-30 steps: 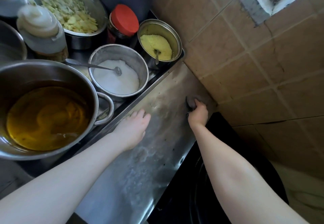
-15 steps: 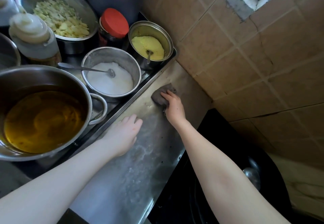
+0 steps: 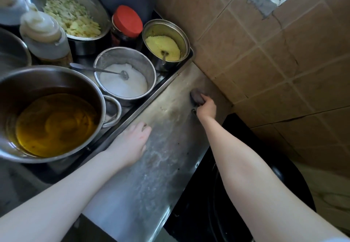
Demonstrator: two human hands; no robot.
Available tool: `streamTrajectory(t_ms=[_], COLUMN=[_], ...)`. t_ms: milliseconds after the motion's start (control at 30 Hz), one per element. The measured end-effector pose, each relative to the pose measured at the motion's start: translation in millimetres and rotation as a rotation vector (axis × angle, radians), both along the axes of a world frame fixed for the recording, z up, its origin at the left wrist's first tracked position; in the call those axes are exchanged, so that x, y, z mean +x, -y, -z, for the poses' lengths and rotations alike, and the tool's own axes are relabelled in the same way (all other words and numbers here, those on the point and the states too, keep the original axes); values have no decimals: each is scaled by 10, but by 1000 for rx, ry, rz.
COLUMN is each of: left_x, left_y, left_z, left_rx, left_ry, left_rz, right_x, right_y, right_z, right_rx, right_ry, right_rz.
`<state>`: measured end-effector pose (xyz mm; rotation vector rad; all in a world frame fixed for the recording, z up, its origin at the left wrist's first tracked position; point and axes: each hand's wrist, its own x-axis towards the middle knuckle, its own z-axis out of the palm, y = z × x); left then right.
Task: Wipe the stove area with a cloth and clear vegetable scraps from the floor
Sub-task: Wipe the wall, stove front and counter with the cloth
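Observation:
A small dark grey cloth (image 3: 197,95) lies bunched on the steel counter strip (image 3: 170,147) close to the tiled wall. My right hand (image 3: 206,107) grips the cloth from the near side and presses it onto the steel. Flat on the same strip, nearer to me, my left hand (image 3: 132,143) rests with straight fingers beside the tray's raised edge. The steel between the hands looks smeared and streaky. No floor or vegetable scraps on it are in view.
Left of the strip a tray (image 3: 168,79) holds a pot of yellow oil (image 3: 55,122), a tin of white grains with a spoon (image 3: 123,74), a tin of yellow powder (image 3: 164,44), a red-lidded jar (image 3: 126,23), a bowl of chopped vegetables (image 3: 70,18) and a squeeze bottle (image 3: 43,35). A black wok (image 3: 236,194) sits at the lower right.
My right hand has slid the cloth from beside the tray's edge back toward the tiled wall. The left hand has stayed in place on the steel.

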<state>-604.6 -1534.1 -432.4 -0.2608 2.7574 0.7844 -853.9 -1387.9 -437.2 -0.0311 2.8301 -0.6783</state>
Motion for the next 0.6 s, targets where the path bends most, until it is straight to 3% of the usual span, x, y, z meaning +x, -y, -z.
streamTrajectory(t_ms=[200, 433, 600], left_x=[261, 715, 1056], left_y=[72, 140, 229], left_z=[-16, -131, -227], left_rx=[0, -12, 1], left_ry=[-4, -43, -74], left_rz=[41, 121, 149], right_x=[598, 1613, 2151], right_y=[89, 287, 244], right_z=[-13, 25, 60], right_rx=[42, 47, 55], right_ry=[14, 9, 59], right_rz=[-78, -342, -335])
